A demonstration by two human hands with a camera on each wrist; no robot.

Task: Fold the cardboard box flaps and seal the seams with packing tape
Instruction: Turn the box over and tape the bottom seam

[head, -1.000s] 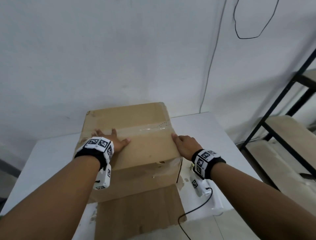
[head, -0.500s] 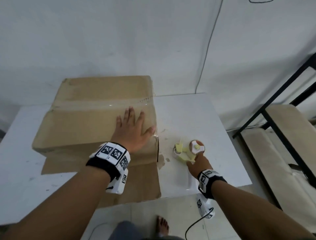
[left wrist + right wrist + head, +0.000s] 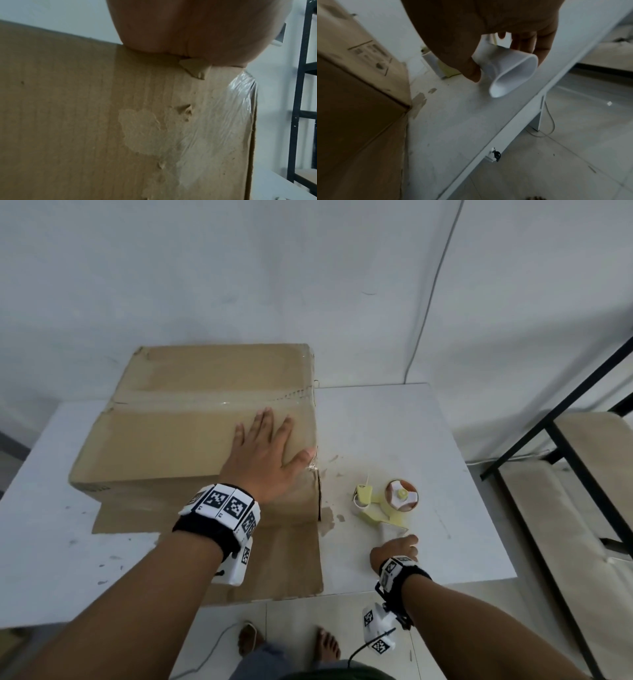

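While the left hand (image 3: 263,463) lies flat with fingers spread on the top of the cardboard box (image 3: 191,419), near its right front corner, the right hand (image 3: 394,553) curls its grip round the white handle (image 3: 505,67) of the tape dispenser (image 3: 387,501), which sits on the white worktop (image 3: 394,422) just right of the box. One strip of clear tape (image 3: 219,402) already runs along the top seam; crinkled tape (image 3: 240,97) wraps the near right edge. The step in hand looks like fetching the dispenser for another seam. To do it well, the fingers should close fully round the handle before lifting, with the cutter end pointing away from the palm. The left hand should keep pressing the flap flat, so the box does not slide on the loose cardboard sheet (image 3: 284,559) beneath it.
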